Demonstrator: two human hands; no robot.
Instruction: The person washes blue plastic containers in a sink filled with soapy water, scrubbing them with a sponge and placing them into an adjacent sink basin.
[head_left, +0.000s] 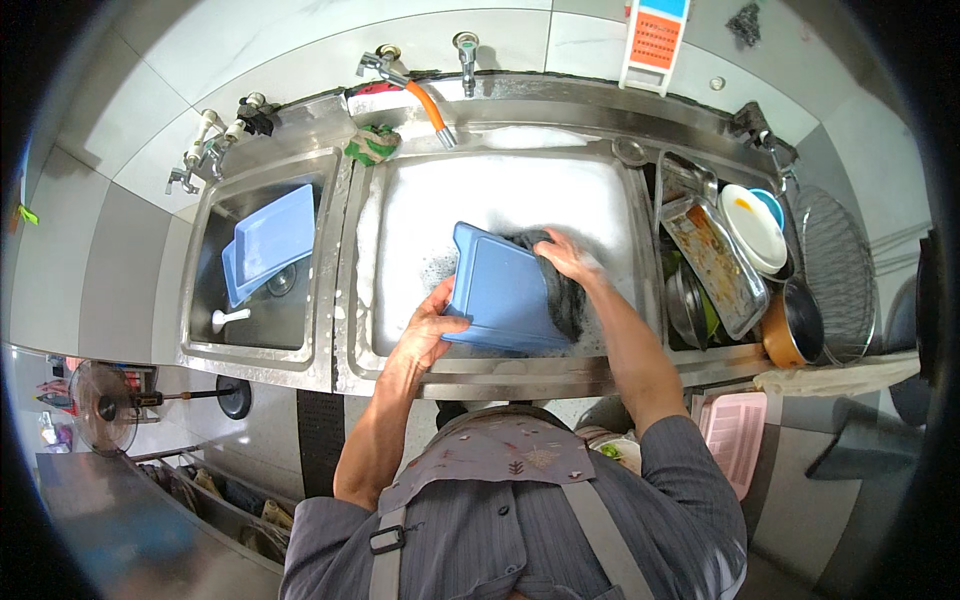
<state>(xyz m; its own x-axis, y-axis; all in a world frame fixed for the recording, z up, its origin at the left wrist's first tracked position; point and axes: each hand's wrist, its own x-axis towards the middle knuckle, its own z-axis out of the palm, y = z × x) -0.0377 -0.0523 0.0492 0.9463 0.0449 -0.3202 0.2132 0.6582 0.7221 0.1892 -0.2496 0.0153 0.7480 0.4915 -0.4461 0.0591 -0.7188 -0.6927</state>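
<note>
Over the middle sink basin (362, 300), filled with white suds, my left hand (433, 324) grips the lower left corner of a blue plastic tray (502, 289), its thumb on the tray's face. My right hand (564, 256) holds a dark cloth (564, 296) against the tray's right edge; part of the cloth lies behind the tray. The tray is tilted above the foam. In the left basin rest light blue trays (274, 232) and a small white utensil (230, 318).
The right basin holds a stained metal tray (716, 262), white plates (752, 229) and metal bowls. An orange-brown pot (793, 322) stands at its right edge. A faucet with an orange hose (426, 105) reaches over the back ledge, near a green and grey glove (373, 145).
</note>
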